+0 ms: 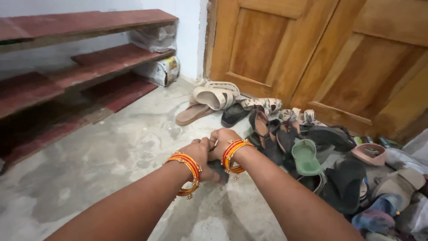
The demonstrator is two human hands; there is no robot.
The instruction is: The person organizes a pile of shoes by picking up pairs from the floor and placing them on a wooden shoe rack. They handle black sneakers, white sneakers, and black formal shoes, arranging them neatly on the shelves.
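Both my arms reach forward over a concrete floor [111, 156], each wrist wearing orange and red bangles. My left hand [199, 154] and my right hand [221, 140] are closed together on a dark sandal [219, 169], which is mostly hidden under the fingers. Just beyond and to the right lies a pile of footwear [312, 151]: black sandals, a green slipper [306, 156], a pink one [370, 154] and several beige ones [214, 96].
Red-brown wooden shelves [89, 58] run along the left wall, with plastic-wrapped bundles [158, 69] at their far end. Wooden doors [321, 53] stand behind the shoe pile. More slippers crowd the lower right corner.
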